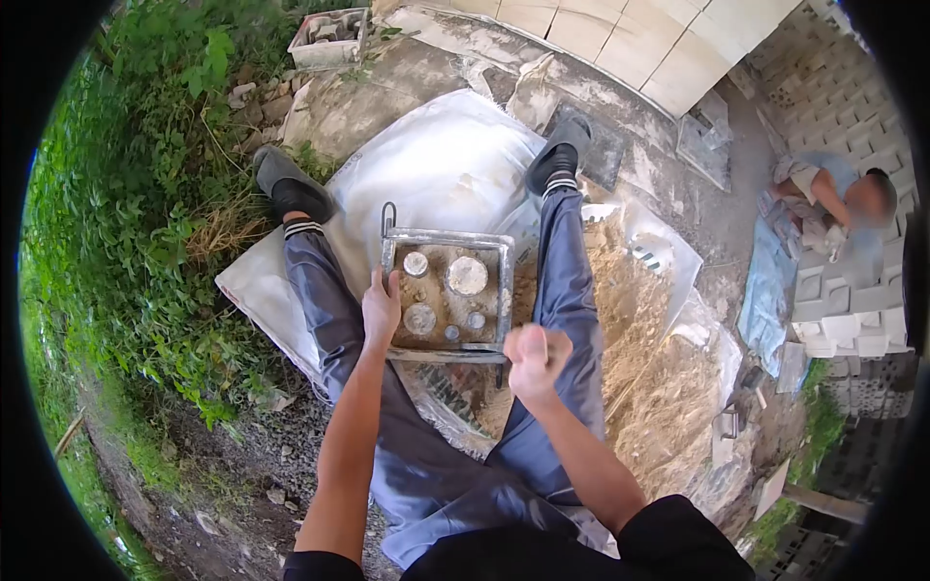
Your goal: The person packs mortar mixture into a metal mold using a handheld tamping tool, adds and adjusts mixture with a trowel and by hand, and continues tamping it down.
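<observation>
Between my legs lies a rectangular metal frame with sand inside it. Several round, pale discs of different sizes sit in the sand, the largest disc at the upper right. My left hand grips the frame's left side, its fingers at the rim. Off the frame's lower right corner, my right hand is closed in a raised fist. Something tan shows beside its fingers, too little of it to name. A wire loop sticks up at the frame's upper left corner.
A white sheet spreads under my feet and the frame. Loose sand is heaped beside my right leg. Green plants border the left side. Another person sits at the right by stacked pale blocks. A box stands at the back.
</observation>
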{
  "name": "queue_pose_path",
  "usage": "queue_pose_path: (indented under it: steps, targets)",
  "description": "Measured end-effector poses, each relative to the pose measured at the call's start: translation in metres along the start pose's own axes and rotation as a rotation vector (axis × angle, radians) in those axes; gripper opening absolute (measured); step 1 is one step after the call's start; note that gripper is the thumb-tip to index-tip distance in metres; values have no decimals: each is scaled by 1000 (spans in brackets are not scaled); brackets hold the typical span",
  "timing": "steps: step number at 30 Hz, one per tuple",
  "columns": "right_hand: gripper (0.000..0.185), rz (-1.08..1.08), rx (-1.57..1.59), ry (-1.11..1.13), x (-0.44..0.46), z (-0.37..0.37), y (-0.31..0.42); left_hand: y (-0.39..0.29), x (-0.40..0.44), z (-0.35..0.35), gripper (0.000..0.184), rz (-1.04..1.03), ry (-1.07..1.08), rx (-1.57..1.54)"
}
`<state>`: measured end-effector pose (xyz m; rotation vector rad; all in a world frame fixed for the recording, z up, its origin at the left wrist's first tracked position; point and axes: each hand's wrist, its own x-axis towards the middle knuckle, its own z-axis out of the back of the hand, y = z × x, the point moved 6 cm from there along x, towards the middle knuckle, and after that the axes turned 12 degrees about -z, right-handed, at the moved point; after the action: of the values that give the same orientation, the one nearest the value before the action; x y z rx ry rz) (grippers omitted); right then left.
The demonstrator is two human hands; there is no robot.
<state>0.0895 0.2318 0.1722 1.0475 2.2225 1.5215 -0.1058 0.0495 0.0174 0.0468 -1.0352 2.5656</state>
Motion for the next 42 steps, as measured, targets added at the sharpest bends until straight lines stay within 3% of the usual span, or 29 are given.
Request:
queue_pose_path:
  steps: [2, 4, 6, 7, 9, 11, 13, 16, 20, 22, 23, 26, 27, 30, 31, 32, 34, 38, 41, 42]
  targets:
    - [49, -296, -94, -92, 12, -8, 3, -1, -5, -1, 42, -14, -3, 21]
    - [49, -312, -158, -103, 16, -16, 24, -5, -4, 3, 48, 60, 54, -27]
    - [46, -235, -27, -67, 11, -20, 31, -1, -9, 3, 49, 48, 57, -6]
    - [44, -221, -4, -42, -3, -8, 0, 2, -11, 1, 49, 41, 44, 6]
    - [40, 18, -366, 24, -7, -13, -6, -2, -6, 4, 48, 44, 11, 4]
    - [40, -72, -461, 111, -8, -7, -3, -3, -11, 7, 48, 69, 15, -11]
    - [40, -326, -181, 80, 16, -9, 7, -5, 1, 8, 47, 82, -3, -34]
    - [40, -331, -104, 430, 31, -30, 38, 3, -13, 5, 42, 117, 33, -20]
    - [35, -350, -156, 518, 35, -40, 17, 2, -8, 8, 41, 59, -31, -40]
    - [34, -204, -77, 58, 29, -19, 3, 1, -8, 8, 41, 74, -24, -43]
    - [34, -102, -35, 81, 20, -1, -5, 2, -5, 8, 41, 80, -39, -51]
    - [37, -143, 188, 155, 17, -8, 1, 1, -7, 8, 40, 43, -42, -40]
    - [43, -153, -35, 103, 23, -28, 26, -2, -7, 11, 43, 80, -3, -49]
    - [46, -111, -70, 108, 34, -32, 27, 0, -10, 9, 47, 125, 46, -63]
    - [47, -189, -6, 113, 33, -24, 0, -2, -7, 10, 47, 120, 37, -71]
    - [47, -52, -168, 115, 29, -18, -9, -5, -3, 12, 47, 108, 34, -72]
    - [48, -189, -93, 125, 40, -28, -10, -5, -6, 13, 48, 121, 33, -85]
    - [45, -128, -152, 105, 54, -44, 22, 1, -7, 6, 48, 140, 61, -84]
    - [45, -178, -365, -45, 53, -25, -21, -1, -4, 8, 47, 81, 16, -43]
    - [46, -156, -303, 74, 58, -35, -15, -3, -5, 8, 47, 99, 28, -55]
